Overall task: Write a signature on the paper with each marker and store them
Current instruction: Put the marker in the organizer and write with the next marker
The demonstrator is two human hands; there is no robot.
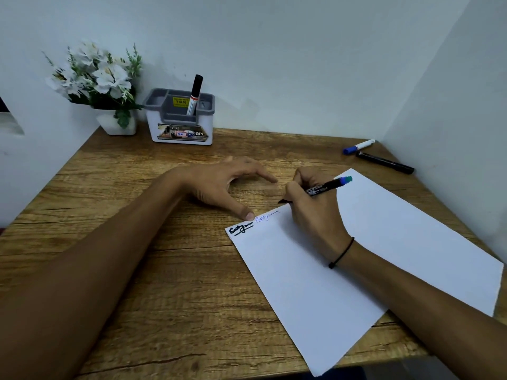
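Observation:
A white sheet of paper lies tilted on the wooden desk. Near its top left corner are a thick black signature and a thin blue one. My right hand grips a black marker with a blue-green end, its tip at the paper's upper edge. My left hand has its fingers spread, the thumb pressing the paper's edge. A black-capped marker stands in the grey and white holder. A blue-capped marker and a black marker lie at the back right.
A white pot with white flowers stands at the back left beside the holder. White walls close the desk at the back and on the right. The paper's lower corner overhangs the desk's front edge.

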